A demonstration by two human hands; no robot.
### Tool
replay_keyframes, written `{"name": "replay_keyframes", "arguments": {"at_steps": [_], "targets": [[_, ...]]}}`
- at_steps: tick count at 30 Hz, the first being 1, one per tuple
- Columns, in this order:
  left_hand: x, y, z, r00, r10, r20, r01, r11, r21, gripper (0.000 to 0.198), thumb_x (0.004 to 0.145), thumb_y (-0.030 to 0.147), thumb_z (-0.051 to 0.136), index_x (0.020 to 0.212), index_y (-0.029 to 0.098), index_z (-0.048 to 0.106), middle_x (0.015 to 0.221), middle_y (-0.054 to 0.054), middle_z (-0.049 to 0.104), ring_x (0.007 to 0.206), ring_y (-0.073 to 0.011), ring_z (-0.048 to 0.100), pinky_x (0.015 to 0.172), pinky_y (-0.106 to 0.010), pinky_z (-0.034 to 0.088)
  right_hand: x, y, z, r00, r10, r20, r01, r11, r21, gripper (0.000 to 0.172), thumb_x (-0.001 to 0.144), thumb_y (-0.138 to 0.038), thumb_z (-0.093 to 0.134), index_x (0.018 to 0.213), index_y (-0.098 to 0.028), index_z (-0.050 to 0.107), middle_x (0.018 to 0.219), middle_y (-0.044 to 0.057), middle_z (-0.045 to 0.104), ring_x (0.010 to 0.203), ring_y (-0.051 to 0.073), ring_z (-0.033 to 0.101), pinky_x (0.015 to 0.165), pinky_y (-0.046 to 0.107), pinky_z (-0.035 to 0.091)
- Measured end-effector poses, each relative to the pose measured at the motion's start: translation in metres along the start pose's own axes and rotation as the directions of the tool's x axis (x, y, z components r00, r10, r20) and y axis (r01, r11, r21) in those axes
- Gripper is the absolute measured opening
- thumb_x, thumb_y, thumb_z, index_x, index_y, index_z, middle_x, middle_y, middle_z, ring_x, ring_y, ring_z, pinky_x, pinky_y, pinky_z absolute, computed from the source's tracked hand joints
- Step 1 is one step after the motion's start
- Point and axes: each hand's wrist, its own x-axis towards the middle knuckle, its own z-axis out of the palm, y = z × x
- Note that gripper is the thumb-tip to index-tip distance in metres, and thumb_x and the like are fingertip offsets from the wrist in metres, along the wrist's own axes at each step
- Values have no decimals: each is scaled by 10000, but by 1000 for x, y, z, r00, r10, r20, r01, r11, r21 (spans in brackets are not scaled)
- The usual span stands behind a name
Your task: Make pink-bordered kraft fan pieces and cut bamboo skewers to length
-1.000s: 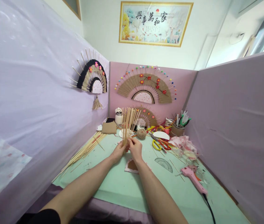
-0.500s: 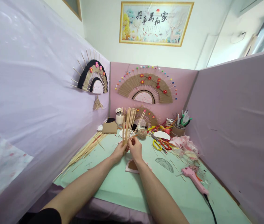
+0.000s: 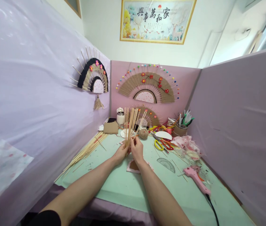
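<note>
A bundle of thin wooden sticks (image 3: 130, 124) stands upright above the table, its tops spread out a little. My left hand (image 3: 121, 153) is closed around its lower end. My right hand (image 3: 137, 148) is beside it, fingers pinched on sticks at the bundle's right side, where some lean to the right. The lower stick ends are hidden by my hands. Under my right wrist lies a brown cardboard piece with a pink-and-white cloth edge (image 3: 133, 166), partly covered by the forearm.
More long sticks (image 3: 84, 152) lie along the table's left side. Behind my hands are a twine ball (image 3: 143, 134) and a cardboard square (image 3: 110, 128). To the right are scissors (image 3: 159, 145), a protractor (image 3: 165, 164), cloth scraps (image 3: 186, 142) and a pink glue gun (image 3: 196, 180) with a black cord.
The sticks have shifted slightly to the right and their tops are spread a bit differently. Both hands stay in nearly the same place. The view has tilted slightly.
</note>
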Motion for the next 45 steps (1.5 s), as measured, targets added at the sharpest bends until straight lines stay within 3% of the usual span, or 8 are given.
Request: {"name": "replay_keyframes", "arguments": {"at_steps": [12,28,35,45], "targets": [[-5,7,7,998,-31,-51,29,999,-38,582,609,621,705,870,128,538,570,48,480,518,-73,385,525,-229,245,1,4,1,999,-13,-38,10,998,-58,269,877,-397,444,689,-205,458,636,-32,490,603,134,428,599,246,333],[-2,5,5,999,-31,-36,29,998,-54,545,629,608,701,840,136,529,571,49,478,511,-73,390,519,-230,242,3,6,2,998,-23,-53,20,998,-64,240,863,-380,445,694,-210,442,653,-30,475,626,140,433,619,254,336],[1,-5,0,1000,-4,-15,3,998,-65,510,678,571,687,895,127,562,605,37,496,534,-76,404,531,-227,265,2,1,0,999,18,-40,-20,999,-51,194,834,-348,448,691,-217,431,639,-34,485,604,141,442,603,255,341],[2,-9,-2,1000,-23,-15,22,998,-53,500,668,589,687,822,131,560,600,31,489,534,-73,385,523,-225,252,2,-4,-1,993,102,-56,-103,995,-18,75,750,-285,484,747,-221,444,643,-38,525,587,146,492,595,257,375]]}}
